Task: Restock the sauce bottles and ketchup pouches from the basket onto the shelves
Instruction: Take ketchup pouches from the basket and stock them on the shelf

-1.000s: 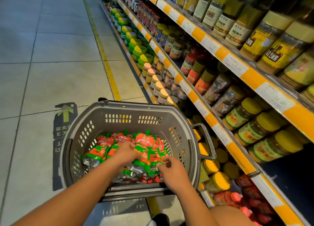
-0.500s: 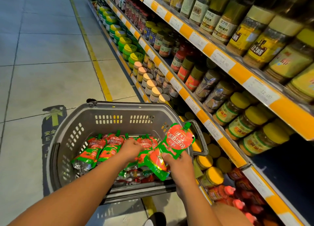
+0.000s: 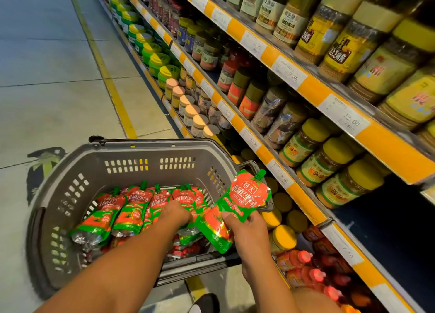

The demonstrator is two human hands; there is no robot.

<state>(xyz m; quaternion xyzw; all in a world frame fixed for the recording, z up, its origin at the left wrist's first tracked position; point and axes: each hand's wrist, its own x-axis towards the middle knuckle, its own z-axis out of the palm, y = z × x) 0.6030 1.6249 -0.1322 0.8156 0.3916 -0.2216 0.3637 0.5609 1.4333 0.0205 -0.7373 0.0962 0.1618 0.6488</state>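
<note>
Pickup step: right hand (image 3: pixel 253 232) pinches one ketchup pouch (image 3: pixel 235 206) above the basket (image 3: pixel 70 195) rim, left hand (image 3: pixel 175 215) curls onto pouches still inside, grip unclear; next, carry to a shelf (image 3: pixel 294 195) gap.

Both forearms reach toward twelve o'clock. The left hand (image 3: pixel 175 212) is curled downward. The right hand (image 3: pixel 247 230), at its three o'clock, pinches a pouch.
</note>
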